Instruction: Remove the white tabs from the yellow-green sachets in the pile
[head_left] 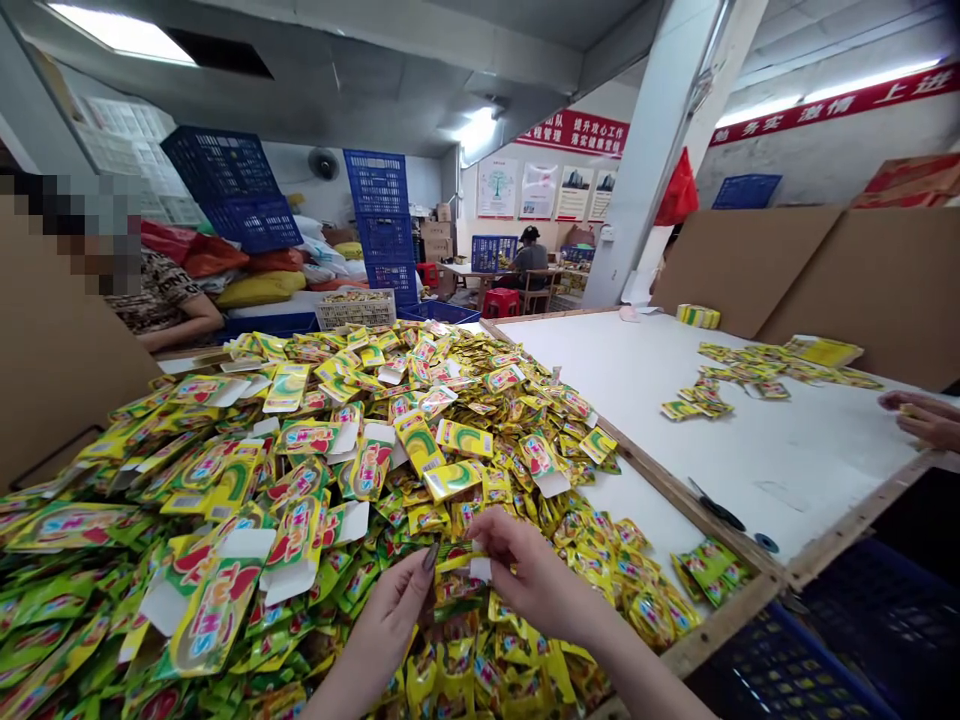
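closely pinched: one small pack (456, 582) at six o'clock

the left hand (399, 598) is nearly closed, thumb and fingers gripping it; the right hand (529, 570), fingers curled, holds its other side (carton or sachet, i cannot tell). printed cartons (307, 437) lie at eight o'clock, yellow sachets (600, 550) at five, scissors (724, 512) at four.

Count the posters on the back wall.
4, side by side below the red banner, left to right: tree poster, pink poster, third poster, fourth poster; the pillar may hide more.

White wood-edged tabletop (626, 510), heaped yellow and green packets (649, 605), printed boxes (371, 462), scissors (720, 508), a small ring (766, 543), perhaps tape
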